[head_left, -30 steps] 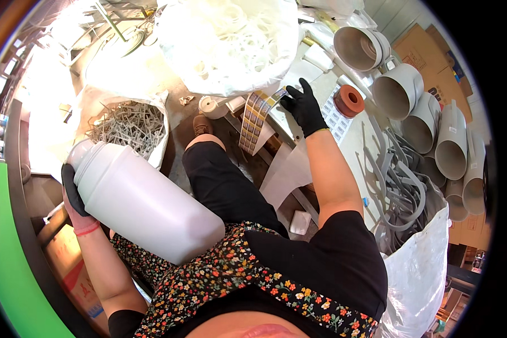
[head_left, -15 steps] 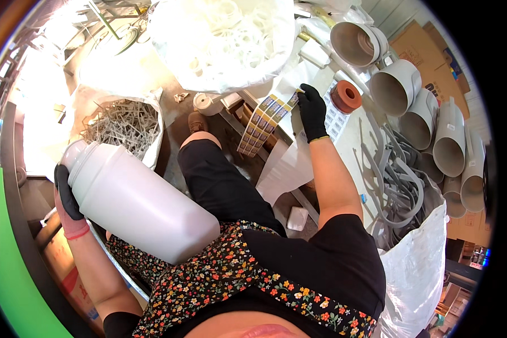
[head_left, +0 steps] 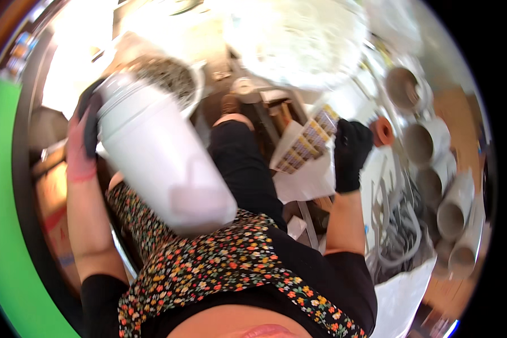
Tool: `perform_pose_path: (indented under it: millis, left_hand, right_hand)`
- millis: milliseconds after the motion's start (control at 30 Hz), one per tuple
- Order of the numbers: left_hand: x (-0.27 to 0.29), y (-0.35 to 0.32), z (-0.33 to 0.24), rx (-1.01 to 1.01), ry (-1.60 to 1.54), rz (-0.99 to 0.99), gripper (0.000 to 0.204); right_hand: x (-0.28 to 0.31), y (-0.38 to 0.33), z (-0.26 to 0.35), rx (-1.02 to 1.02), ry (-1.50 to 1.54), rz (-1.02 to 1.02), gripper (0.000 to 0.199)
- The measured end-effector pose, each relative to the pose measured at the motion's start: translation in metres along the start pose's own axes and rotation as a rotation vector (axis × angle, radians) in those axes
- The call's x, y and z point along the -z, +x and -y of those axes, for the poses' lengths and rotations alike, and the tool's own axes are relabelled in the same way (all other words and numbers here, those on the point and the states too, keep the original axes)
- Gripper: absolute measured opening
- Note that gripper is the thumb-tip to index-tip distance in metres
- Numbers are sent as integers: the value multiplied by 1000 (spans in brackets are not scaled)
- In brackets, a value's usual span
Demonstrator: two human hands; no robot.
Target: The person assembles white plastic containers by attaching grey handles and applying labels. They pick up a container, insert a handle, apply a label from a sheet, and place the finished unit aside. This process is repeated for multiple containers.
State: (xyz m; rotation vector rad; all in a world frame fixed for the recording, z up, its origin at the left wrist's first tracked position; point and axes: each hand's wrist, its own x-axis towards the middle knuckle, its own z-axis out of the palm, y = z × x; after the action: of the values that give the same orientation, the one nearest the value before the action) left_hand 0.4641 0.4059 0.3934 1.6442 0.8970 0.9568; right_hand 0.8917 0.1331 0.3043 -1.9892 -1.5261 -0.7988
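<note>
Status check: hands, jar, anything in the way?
Left hand gripping tilted jar. Right hand closed at label sheet, hold blurred. Jar hides part of apron.

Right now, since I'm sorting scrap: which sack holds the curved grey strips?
The lower-right sack, with looping grey strips at its mouth. The top sack holds pale pieces, the left sack a finer, browner tangle.

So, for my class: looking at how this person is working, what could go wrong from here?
The pale container tilts over the lap with only the left hand at its upper end, so it might slip or roll.

The label sheet hangs in the air, apparently gripped by the closed right hand; it could crease or tear.

The orange roll appears close beside that hand and might get knocked.
</note>
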Motion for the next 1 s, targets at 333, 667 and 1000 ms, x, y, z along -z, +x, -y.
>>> perform_pose_path:
  millis: [333,667,1000]
  left_hand:
    - [-8,-18,-9,-303,216,-3,42]
    - [4,-39,-30,-370,282,64,42]
    - [38,-39,-37,-664,528,289,65]
  right_hand:
    - [31,61,219,-568,1715,491,19]
    - [25,74,282,-634,1690,645,14]
    - [39,79,288,-559,1484,584,13]
